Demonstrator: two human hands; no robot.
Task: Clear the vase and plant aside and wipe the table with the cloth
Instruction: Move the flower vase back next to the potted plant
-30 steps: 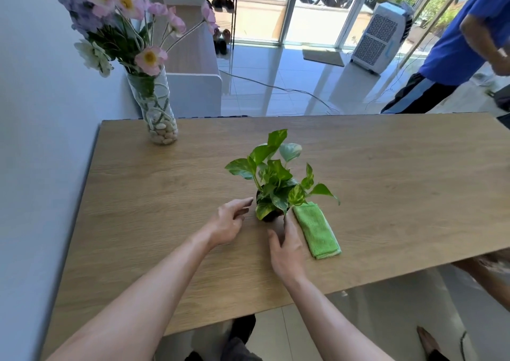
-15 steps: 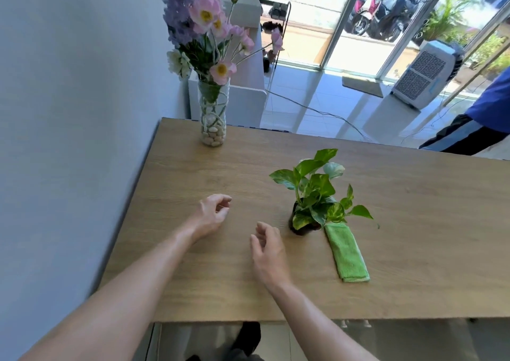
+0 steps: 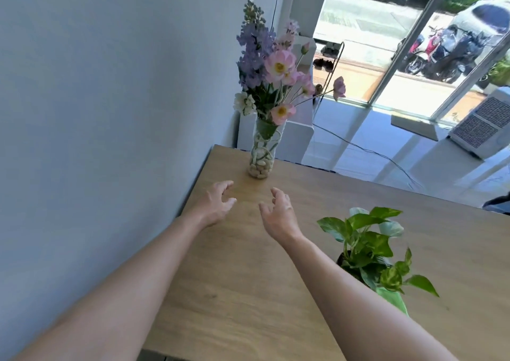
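The left hand (image 3: 214, 204) hangs over the wooden surface (image 3: 248, 291) near its wall-side edge, empty, with fingers spread and curled as if to wrap something round. Just ahead of it and a little to its right stands the vase (image 3: 260, 153), a tall clear glass tube in the far corner of the surface, close to the wall. Pale pebbles fill its bottom, likely there to weigh it down and hold the stems; above them rise the green stalks and a bunch of pink, purple and white flowers (image 3: 269, 65). The top-heavy bouquet is probably why both hands come in together, one for each side of the glass.

The right hand (image 3: 278, 211) is level with the left, also empty and open, fingers loosely bent toward the vase, not touching it. Neither hand rests on the wood as far as I can tell.

Behind the right hand, beside the forearm, sits the plant (image 3: 369, 253), a small leafy thing in a dark pot that the leaves mostly hide. Just past it toward the near edge, a strip of green cloth (image 3: 393, 300) peeks out from under the leaves, lying flat on the surface and partly covered by the arm.

Judging from this, the vase is the first thing to be shifted; plant and cloth wait untouched.
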